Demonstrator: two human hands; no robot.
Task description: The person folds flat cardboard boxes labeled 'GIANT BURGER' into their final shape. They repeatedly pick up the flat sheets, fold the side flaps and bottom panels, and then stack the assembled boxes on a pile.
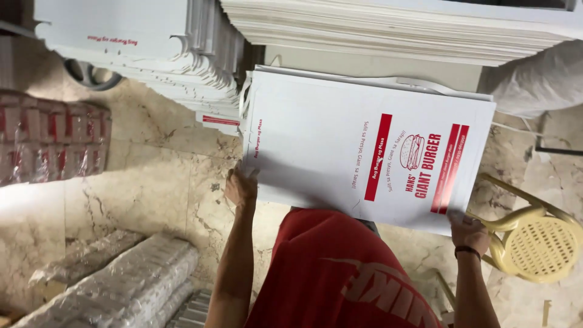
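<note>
Marble floor (pixel 152 176) lay under tall piles of flat white boxes (pixel 182 54), wrapped bundles (pixel 121 279) and a yellow plastic chair (pixel 534 243). Both hands gripped one stack of flat boxes (pixel 340 140) by its near corners, the left hand (pixel 241 187) and the right hand (pixel 469 232), likely to keep the wide sheets level over the lap. It was white with red stripes and a burger drawing; how many sheets it held was hard to tell.

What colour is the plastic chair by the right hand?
Pale yellow chair, clearest in the head view.
</note>
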